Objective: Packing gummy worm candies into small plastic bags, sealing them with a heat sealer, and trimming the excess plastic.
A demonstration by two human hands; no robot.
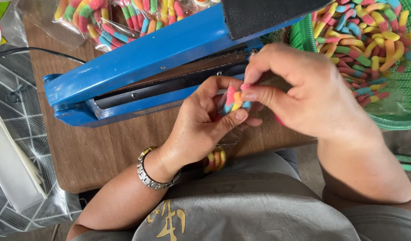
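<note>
Sugar-coated gummy worms (235,101) pinched between two hands over a wooden table (94,151)
Left hand (201,127) grips a small clear bag (232,122) while right hand (303,89) closes fingertips on the candy; blue heat sealer (147,58) just beyond, green basket (397,111) beside the right hand

sealer (138,58) blue | basket (392,120) green | gummy worms (370,40) multicoloured stripes | table (89,151) brown woodgrain

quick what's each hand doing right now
Left hand: closed, holding a small clear bag of gummy worms.
Right hand: fingers pinched on a gummy worm at the bag's mouth.
</note>
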